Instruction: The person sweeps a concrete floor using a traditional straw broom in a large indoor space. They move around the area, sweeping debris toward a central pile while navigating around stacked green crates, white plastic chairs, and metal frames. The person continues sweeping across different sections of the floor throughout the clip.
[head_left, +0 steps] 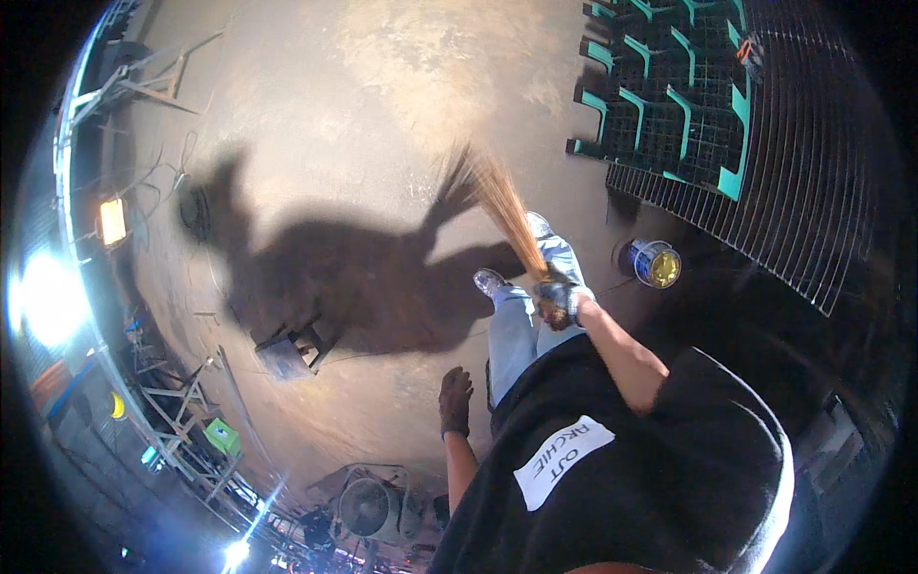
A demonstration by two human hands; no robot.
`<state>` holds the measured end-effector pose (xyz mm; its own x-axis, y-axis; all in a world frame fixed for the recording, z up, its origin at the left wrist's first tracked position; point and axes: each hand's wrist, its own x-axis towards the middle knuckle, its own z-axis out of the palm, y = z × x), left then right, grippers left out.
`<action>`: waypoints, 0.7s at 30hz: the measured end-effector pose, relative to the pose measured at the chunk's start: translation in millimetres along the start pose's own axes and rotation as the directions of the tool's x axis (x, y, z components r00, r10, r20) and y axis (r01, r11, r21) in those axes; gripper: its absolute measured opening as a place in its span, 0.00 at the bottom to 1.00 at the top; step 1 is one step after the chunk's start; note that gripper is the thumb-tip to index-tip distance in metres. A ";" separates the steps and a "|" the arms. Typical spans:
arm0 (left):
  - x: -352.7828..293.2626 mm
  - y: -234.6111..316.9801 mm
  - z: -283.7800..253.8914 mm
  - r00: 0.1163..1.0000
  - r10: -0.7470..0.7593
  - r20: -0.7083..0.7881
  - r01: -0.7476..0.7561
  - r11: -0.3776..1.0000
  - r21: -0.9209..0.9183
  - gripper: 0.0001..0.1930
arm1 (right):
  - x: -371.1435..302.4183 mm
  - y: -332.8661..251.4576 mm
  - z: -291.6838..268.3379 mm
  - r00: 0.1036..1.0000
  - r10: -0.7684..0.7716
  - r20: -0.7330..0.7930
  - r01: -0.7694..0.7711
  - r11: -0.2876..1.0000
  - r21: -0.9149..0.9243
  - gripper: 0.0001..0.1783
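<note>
A broom made of thin tan sticks (507,209) is in my right hand (559,290), whose dark-gloved fingers wrap round its bound end. The bristles fan out forward and to the left, just above or on the concrete floor (382,86); I cannot tell if the tips touch. My left hand (455,400), in a dark brown glove, hangs low beside my leg with its fingers loosely stretched and nothing in them. Two shoes stick out below my light blue jeans (513,335), close to the broom.
Green and black racks (669,105) stand on a ribbed metal grate (784,172) at the far right. A bucket (655,264) sits right of my feet. A box-like object (287,354) lies on the left floor. A fan (365,505) stands behind; metal frames and bright lamps line the left.
</note>
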<state>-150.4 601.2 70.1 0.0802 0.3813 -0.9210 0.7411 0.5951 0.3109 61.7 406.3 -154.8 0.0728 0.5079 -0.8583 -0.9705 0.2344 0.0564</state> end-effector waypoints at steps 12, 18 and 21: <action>30.7 -58.9 -108.2 0.999 0.007 0.051 -0.016 0.985 0.169 0.21 | -21.6 25.9 85.3 0.778 -0.533 -0.331 0.076 0.603 -0.794 0.17; 37.4 -89.4 -171.0 0.999 -0.046 0.012 0.043 0.983 0.177 0.23 | 7.3 99.1 116.7 0.901 -0.400 -0.165 0.039 0.455 -0.890 0.19; 37.1 -84.3 -175.5 0.999 -0.045 0.006 0.043 0.987 0.154 0.23 | -31.3 106.5 103.4 0.925 -0.359 -0.123 0.072 0.485 -0.872 0.21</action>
<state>-326.9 689.4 51.0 0.0512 0.3501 -0.9353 0.8374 0.4952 0.2312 -20.2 501.0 -69.2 0.3879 0.2837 -0.8769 -0.6653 -0.5722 -0.4795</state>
